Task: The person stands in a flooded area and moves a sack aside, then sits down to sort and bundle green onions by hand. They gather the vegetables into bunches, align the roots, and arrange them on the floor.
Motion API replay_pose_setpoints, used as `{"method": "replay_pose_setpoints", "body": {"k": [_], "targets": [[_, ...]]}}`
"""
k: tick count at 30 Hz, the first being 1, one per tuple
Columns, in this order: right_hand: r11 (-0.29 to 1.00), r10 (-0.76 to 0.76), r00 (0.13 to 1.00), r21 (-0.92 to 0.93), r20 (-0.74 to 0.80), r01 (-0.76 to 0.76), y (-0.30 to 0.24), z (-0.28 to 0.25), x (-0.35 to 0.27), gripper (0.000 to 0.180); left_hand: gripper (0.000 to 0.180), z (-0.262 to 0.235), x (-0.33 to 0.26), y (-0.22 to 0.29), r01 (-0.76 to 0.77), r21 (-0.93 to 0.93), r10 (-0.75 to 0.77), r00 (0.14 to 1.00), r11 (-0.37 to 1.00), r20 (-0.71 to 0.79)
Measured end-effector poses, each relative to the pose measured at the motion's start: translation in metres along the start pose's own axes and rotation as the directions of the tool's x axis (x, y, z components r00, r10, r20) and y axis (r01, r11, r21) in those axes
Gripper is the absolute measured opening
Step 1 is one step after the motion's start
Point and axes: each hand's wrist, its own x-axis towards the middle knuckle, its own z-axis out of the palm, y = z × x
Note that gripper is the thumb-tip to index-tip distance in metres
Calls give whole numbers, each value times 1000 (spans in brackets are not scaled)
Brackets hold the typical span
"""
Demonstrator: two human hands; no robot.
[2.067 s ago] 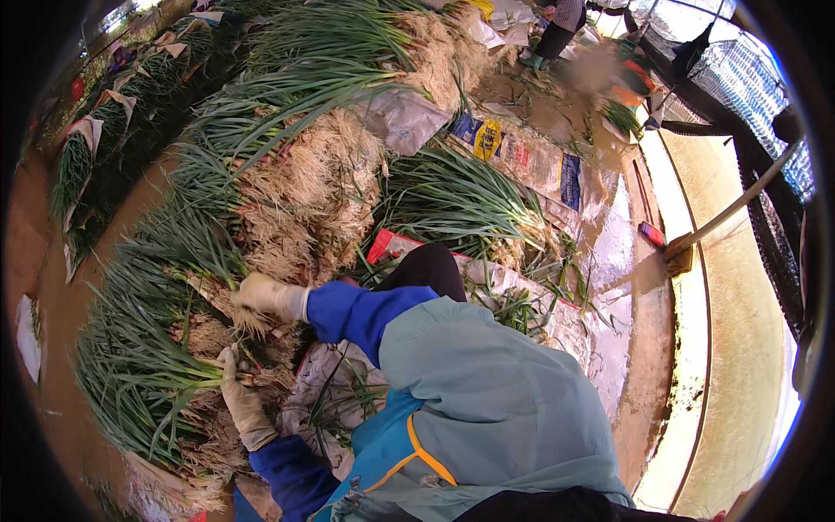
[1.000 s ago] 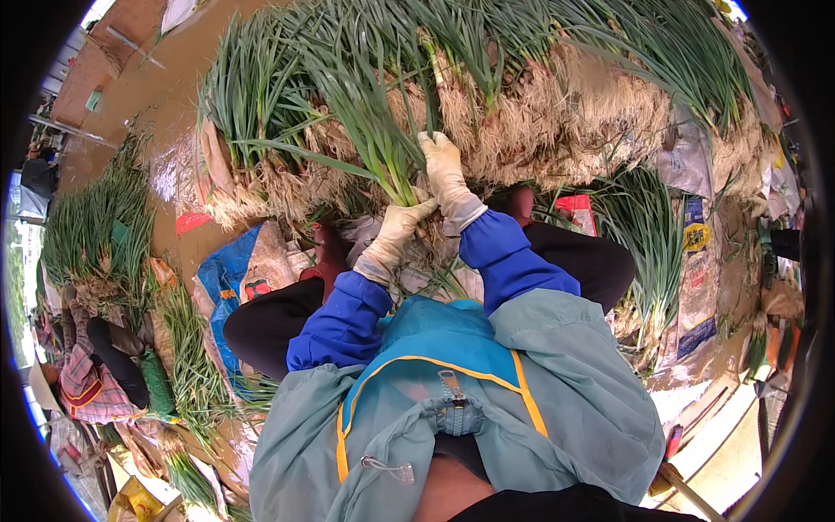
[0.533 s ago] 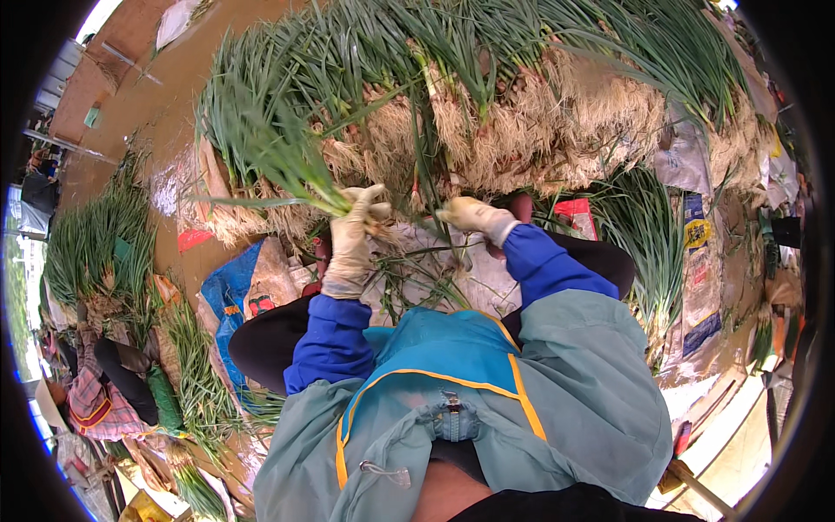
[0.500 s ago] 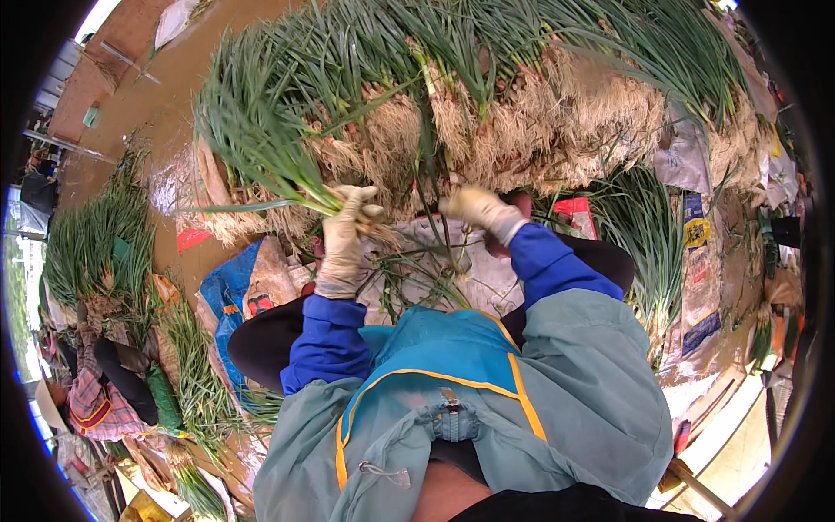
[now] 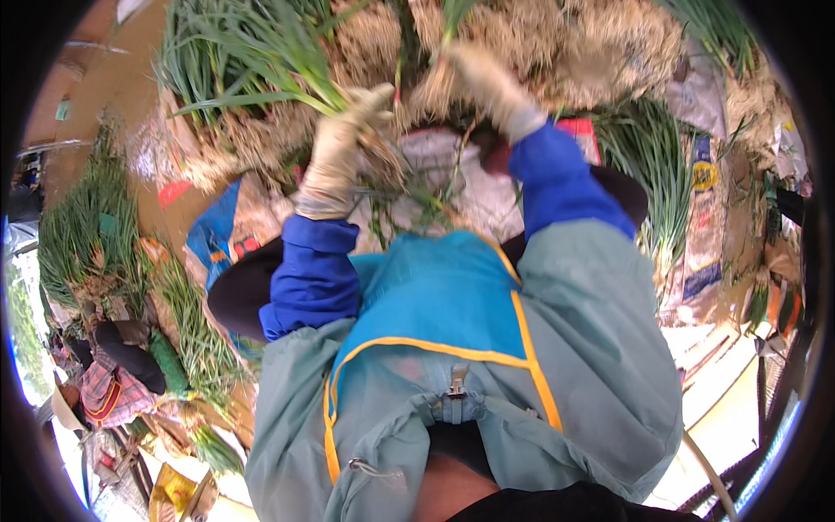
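My left hand (image 5: 335,161), in a pale glove, is closed round a small bunch of green onions (image 5: 304,78). Their green leaves point up and left, and the stringy roots hang below my fingers. Ahead lies a long heap of green onions (image 5: 374,48) with tan roots toward me. My gloved right hand (image 5: 491,87) reaches to the root side of this heap, its fingertips beside an upright green stalk (image 5: 452,19). Motion smears those fingers, so whether they grip the stalk is unclear.
Loose green stalks lie on a pale sack (image 5: 496,187) before me. More green onions (image 5: 657,183) lie at the right beside a printed sack (image 5: 700,235). At the left are another heap (image 5: 91,235) and a person in a checked top (image 5: 117,391).
My right hand has reached forward to the heap's roots. My left hand still holds its bunch. The whole view has shifted, so the heap sits higher in the picture.
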Motion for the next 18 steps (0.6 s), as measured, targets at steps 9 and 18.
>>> {"method": "replay_pose_setpoints", "body": {"k": [9, 18], "targets": [[784, 84, 967, -615, 239, 84, 2, 37, -66, 60, 12, 4, 0, -39, 169, -23, -164, 975, 985, 150], [880, 259, 964, 395, 67, -264, 52, 86, -45, 14, 13, 12, -17, -57, 172, 91, -155, 972, 981, -175]]}}
